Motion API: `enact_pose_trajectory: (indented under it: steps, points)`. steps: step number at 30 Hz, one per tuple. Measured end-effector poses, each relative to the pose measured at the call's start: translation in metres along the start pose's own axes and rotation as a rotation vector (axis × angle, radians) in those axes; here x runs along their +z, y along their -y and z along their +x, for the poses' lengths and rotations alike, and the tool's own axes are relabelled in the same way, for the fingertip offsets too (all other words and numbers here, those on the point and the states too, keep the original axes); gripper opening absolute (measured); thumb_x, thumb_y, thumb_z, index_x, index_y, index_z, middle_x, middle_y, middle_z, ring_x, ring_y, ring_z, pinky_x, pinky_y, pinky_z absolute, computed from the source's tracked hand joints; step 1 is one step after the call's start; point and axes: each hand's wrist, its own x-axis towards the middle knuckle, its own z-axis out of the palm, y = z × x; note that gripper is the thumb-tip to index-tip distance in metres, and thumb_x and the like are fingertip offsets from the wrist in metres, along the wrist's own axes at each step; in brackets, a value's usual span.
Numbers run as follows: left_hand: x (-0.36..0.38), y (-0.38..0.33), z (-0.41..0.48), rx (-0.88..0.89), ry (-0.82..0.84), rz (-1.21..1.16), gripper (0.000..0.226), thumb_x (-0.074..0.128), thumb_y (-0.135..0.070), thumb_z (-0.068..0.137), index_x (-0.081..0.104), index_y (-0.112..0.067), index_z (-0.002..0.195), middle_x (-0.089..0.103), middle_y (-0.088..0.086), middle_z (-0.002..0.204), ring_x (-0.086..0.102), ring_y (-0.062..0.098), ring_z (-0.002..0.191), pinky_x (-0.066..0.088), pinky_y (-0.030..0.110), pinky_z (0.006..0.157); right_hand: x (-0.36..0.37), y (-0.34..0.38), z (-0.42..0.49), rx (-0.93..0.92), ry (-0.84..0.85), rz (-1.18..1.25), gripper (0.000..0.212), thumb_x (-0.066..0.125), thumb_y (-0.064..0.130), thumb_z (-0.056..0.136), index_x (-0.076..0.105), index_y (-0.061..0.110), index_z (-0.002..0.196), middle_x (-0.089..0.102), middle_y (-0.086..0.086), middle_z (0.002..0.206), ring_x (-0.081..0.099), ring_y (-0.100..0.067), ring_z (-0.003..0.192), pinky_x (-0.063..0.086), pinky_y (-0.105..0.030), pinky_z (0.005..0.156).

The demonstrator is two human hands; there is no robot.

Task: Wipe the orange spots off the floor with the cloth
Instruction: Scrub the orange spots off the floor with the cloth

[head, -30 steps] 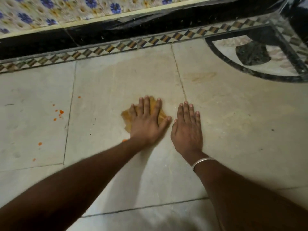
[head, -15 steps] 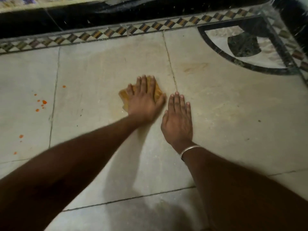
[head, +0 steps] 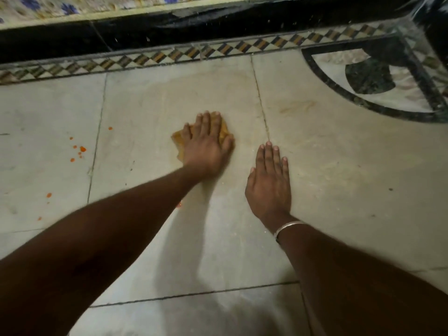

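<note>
Left hand (head: 206, 147): fingers flat, pressing cloth (head: 177, 141), frame centre.
Right hand (head: 269, 183): flat on floor (head: 339, 166), empty, bracing.
Orange spots (head: 80, 149): mid-left, unwiped. Advisable: sweep cloth leftward, firm even pressure.

The small, crumpled mustard-yellow cloth (head: 178, 141) lay flat on the pale grey stone-tile floor (head: 339, 190). The left hand (head: 206, 146) pressed on it with straight fingers and covered most of it, so only its edges showed. The small bright orange spots (head: 82, 149) were scattered over the neighbouring tile to the cloth's left, across a dark joint and well apart from it. One orange fleck sat just beside the left forearm, nearer the person than the cloth.
</note>
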Motion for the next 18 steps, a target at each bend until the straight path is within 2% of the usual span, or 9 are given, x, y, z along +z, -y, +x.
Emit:
enact_pose_trajectory:
  steps: [2, 4, 7, 10, 11, 13, 15, 16, 18]
  points:
    - [0.0, 0.02, -0.01, -0.136, -0.034, -0.031, 0.08, 0.011, -0.066, 0.104, 0.0, -0.018, 0.166, -0.001, 0.011, 0.174, -0.004, 0.027, 0.161, -0.003, 0.055, 0.128, -0.001, 0.001, -0.001, 0.002, 0.0, -0.005, 0.065, 0.017, 0.032, 0.102, 0.022, 0.005, 0.161, 0.02, -0.015, 0.169, 0.014, -0.027, 0.158, 0.013, -0.047, 0.128]
    - [0.008, 0.013, -0.039, -0.191, -0.044, -0.018, 0.08, 0.011, -0.065, 0.104, -0.002, -0.016, 0.166, -0.001, 0.012, 0.174, -0.004, 0.029, 0.161, -0.003, 0.055, 0.128, -0.001, 0.002, 0.0, 0.008, 0.0, -0.015, 0.065, 0.018, 0.032, 0.103, 0.023, 0.004, 0.161, 0.02, -0.016, 0.169, 0.015, -0.028, 0.158, 0.014, -0.048, 0.128]
    - [0.021, -0.026, -0.061, -0.033, 0.014, 0.001, 0.08, 0.011, -0.066, 0.104, -0.003, -0.019, 0.166, -0.004, 0.013, 0.174, -0.007, 0.029, 0.16, -0.009, 0.054, 0.127, 0.0, 0.003, 0.002, 0.014, 0.009, -0.031, 0.065, 0.017, 0.032, 0.103, 0.022, 0.003, 0.161, 0.02, -0.017, 0.169, 0.014, -0.029, 0.158, 0.014, -0.049, 0.128]
    - [0.01, -0.029, -0.022, 0.151, 0.032, 0.011, 0.078, 0.007, -0.068, 0.102, -0.002, -0.024, 0.166, -0.006, 0.009, 0.174, -0.009, 0.025, 0.16, -0.006, 0.054, 0.128, 0.001, 0.002, 0.001, 0.001, 0.018, -0.045, 0.065, 0.017, 0.033, 0.103, 0.02, 0.004, 0.161, 0.018, -0.016, 0.169, 0.013, -0.028, 0.158, 0.013, -0.048, 0.128]
    - [0.006, -0.017, -0.006, 0.123, 0.023, 0.003, 0.077, 0.008, -0.067, 0.103, 0.0, -0.024, 0.166, -0.005, 0.008, 0.174, -0.007, 0.025, 0.161, -0.004, 0.055, 0.128, 0.001, 0.001, 0.001, 0.002, 0.015, -0.038, 0.065, 0.017, 0.032, 0.103, 0.02, 0.004, 0.161, 0.018, -0.015, 0.169, 0.013, -0.027, 0.158, 0.012, -0.047, 0.128]
    - [-0.004, 0.016, 0.01, -0.056, 0.002, -0.032, 0.078, 0.009, -0.066, 0.104, 0.0, -0.021, 0.166, -0.003, 0.01, 0.174, -0.006, 0.027, 0.161, -0.002, 0.057, 0.128, 0.001, -0.001, 0.001, 0.007, 0.007, -0.026, 0.065, 0.017, 0.032, 0.102, 0.021, 0.005, 0.161, 0.019, -0.014, 0.169, 0.013, -0.027, 0.158, 0.013, -0.047, 0.128]
    - [-0.001, 0.033, -0.004, -0.192, -0.02, -0.062, 0.079, 0.01, -0.065, 0.104, -0.002, -0.018, 0.166, -0.003, 0.012, 0.174, -0.005, 0.028, 0.161, -0.002, 0.058, 0.127, 0.001, 0.001, 0.0, 0.007, -0.001, -0.026, 0.065, 0.017, 0.032, 0.102, 0.022, 0.005, 0.161, 0.02, -0.015, 0.169, 0.014, -0.028, 0.158, 0.013, -0.048, 0.128]
    - [0.004, 0.028, -0.02, -0.201, -0.025, -0.053, 0.079, 0.01, -0.065, 0.105, -0.003, -0.017, 0.166, -0.004, 0.012, 0.174, -0.006, 0.028, 0.16, -0.004, 0.057, 0.127, 0.0, 0.002, 0.001, 0.01, -0.001, -0.029, 0.065, 0.017, 0.032, 0.102, 0.022, 0.004, 0.161, 0.02, -0.015, 0.169, 0.014, -0.028, 0.158, 0.013, -0.048, 0.128]
    - [0.014, -0.001, -0.061, -0.099, -0.006, -0.031, 0.077, 0.011, -0.064, 0.106, -0.005, -0.019, 0.166, -0.008, 0.01, 0.174, -0.009, 0.028, 0.16, -0.008, 0.054, 0.127, -0.001, 0.003, 0.001, 0.01, 0.01, -0.04, 0.066, 0.016, 0.033, 0.102, 0.02, 0.004, 0.161, 0.018, -0.016, 0.169, 0.013, -0.029, 0.158, 0.013, -0.048, 0.128]
